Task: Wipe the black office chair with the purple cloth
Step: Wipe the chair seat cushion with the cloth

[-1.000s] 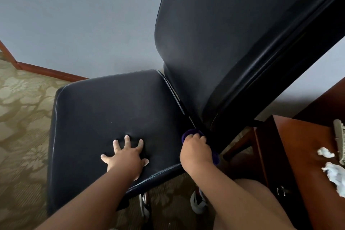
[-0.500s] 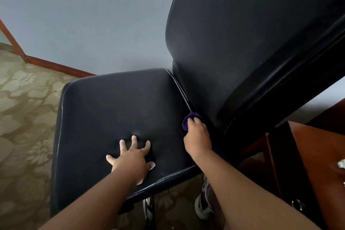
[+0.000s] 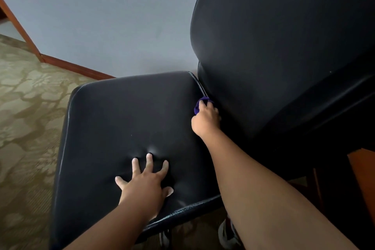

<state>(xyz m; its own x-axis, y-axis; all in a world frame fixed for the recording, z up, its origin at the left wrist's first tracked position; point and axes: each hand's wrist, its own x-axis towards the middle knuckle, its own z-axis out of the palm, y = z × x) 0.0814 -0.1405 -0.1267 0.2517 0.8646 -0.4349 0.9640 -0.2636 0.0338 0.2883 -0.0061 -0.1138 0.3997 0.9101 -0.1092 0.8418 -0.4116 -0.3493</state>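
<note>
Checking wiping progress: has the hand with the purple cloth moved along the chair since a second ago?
Yes. The right hand with the purple cloth slid along the seat-backrest crease, away from the seat's front edge.

seat [image 3: 121,111] open ahead of the left hand [image 3: 145,183]; backrest [image 3: 284,46] walls the right side

Both forearms bare, no sleeves; a shoe [image 3: 226,233], seemingly white, shows below.
</note>
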